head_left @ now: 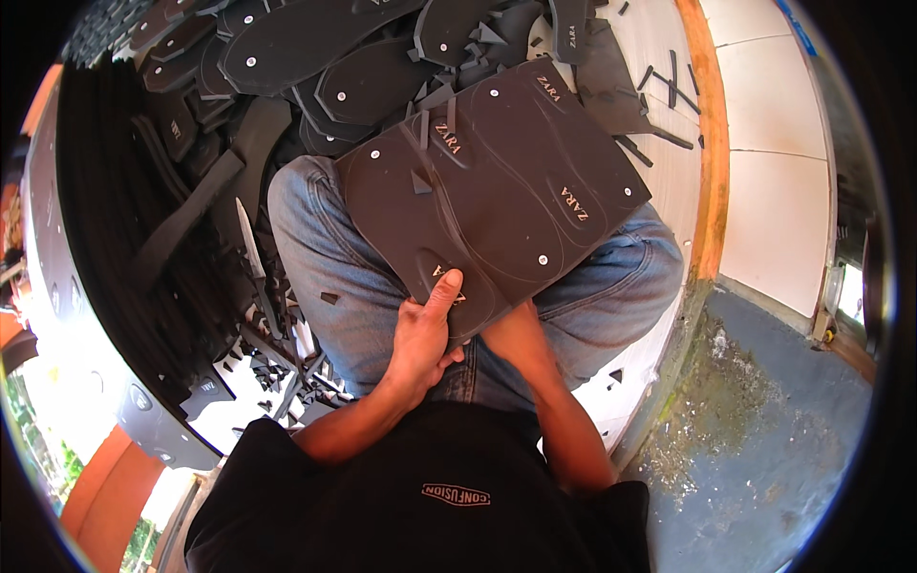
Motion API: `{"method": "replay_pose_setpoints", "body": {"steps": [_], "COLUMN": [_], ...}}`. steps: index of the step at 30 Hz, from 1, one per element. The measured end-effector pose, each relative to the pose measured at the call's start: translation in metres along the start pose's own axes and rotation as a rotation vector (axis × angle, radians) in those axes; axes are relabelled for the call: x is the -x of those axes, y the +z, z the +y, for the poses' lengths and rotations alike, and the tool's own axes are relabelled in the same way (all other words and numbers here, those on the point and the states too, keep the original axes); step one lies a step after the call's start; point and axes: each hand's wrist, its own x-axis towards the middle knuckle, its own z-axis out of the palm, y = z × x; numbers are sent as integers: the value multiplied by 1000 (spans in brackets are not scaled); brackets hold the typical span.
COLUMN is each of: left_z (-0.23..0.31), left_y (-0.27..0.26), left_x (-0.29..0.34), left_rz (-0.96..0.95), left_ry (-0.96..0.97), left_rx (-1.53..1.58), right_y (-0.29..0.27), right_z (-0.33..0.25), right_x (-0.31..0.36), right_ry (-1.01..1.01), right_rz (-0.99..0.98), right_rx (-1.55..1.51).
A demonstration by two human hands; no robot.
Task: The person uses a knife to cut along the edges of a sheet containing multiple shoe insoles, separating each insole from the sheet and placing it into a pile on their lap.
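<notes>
Dark foam sheet (511, 205) lies across jean-clad thighs (330, 244), its sole outlines seemingly uncut. Left hand (422, 336) pinches its near edge; right hand (508, 329) reaches underneath, grip hidden. Cut-out soles (291, 53) lie piled beyond; the knife (251, 241) lies aside.

sheet (506, 205): smooth, matt, foam-like | jeans (320, 229): cloth | knife blade (249, 239): metal

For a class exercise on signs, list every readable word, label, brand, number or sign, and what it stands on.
Wording isn't copied here; lettering appears on:
Dark sheet: pale lettering in four places, one partly covered by the left hand.
Black shirt: one word in an outlined badge.
Dark piece above the sheet: small pale lettering.
Round white spots: any markings too small to read.
</notes>
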Motion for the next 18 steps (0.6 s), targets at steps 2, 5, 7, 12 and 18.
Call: {"method": "replay_pose_setpoints", "body": {"steps": [2, 5, 7, 12, 18], "left_z": [-1, -5, -5, 1, 8], "left_y": [4, 4, 4, 3, -2], "left_x": [1, -2, -1, 3, 10], "left_rz": [8, 12, 6, 6, 36], "left_ry": [8, -33, -38, -92, -82], "left_rx": [20, 7, 15, -27, -36], "right_y": [12, 20, 30, 68, 51], "right_z": [11, 18, 20, 56, 39], "right_x": [-8, -16, -18, -47, -89], "right_ry": [-93, -180, -187, -436, -282], "right_rz": [32, 30, 101, 491, 424], "right_rx": [15, -25, -167, -172, -105]}}
